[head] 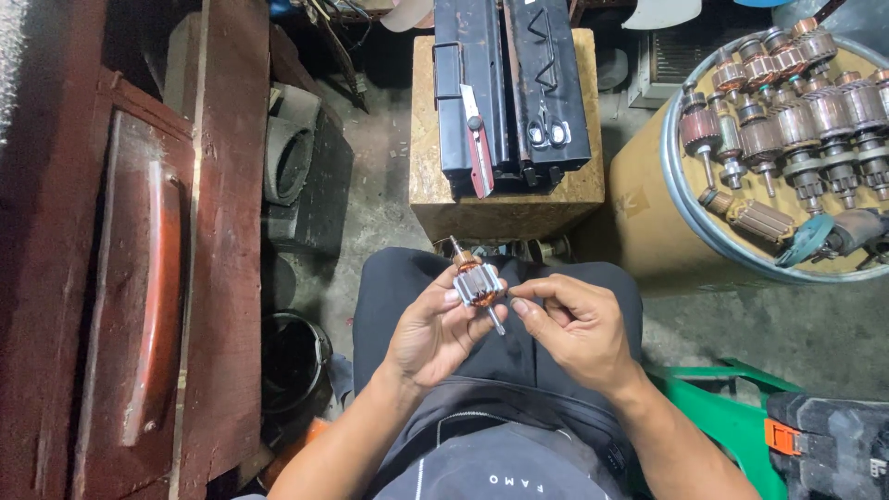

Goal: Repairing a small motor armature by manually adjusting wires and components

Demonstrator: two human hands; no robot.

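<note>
Cluttered workshop floor surrounds the lap, where fingers partly hide a small armature [478,283]. From 7 o'clock the left hand [433,335] pinches its steel core; from 5 o'clock the right hand [572,326] nips closed by its lower shaft, contact unclear. Copper windings show, shaft tilted toward 11 o'clock.

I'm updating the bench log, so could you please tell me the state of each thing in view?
Left hand: holds a motor rotor, fingers closed around its core.
Right hand: fingertips pinched beside the rotor's shaft end.
Motor rotor: held up over the lap, tilted.
Scissors: lying closed on the black case.
Red-handled cutter: lying flat on the black case.
Rotors on the drum: lying loose together.
</note>
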